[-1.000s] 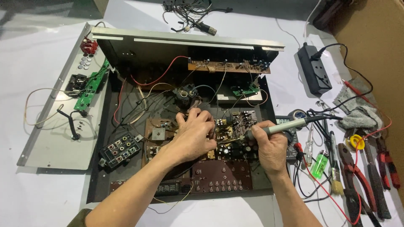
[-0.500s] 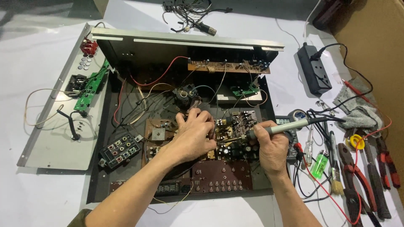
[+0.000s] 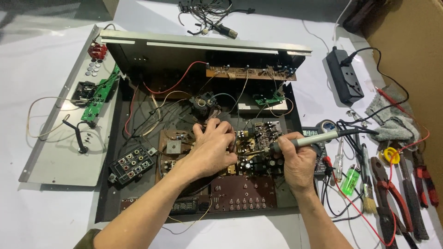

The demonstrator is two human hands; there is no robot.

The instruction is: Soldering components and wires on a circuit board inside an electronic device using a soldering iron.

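An electronics repair workshop, it appears: an opened amplifier chassis with bare circuit boards and loose wiring fills a white worktop. Right of the right hand, which grips a soldering iron, lie pliers, a brush and a power strip.

Left hand pressed down, fingers bent, on the circuit board in the middle of an open metal box full of wires, on a white desk. Right hand wrapped around a soldering iron, tip touching the board just beside the left fingers. To the right, a black power strip, a grey rag, a green lighter, a brush and red-handled pliers.
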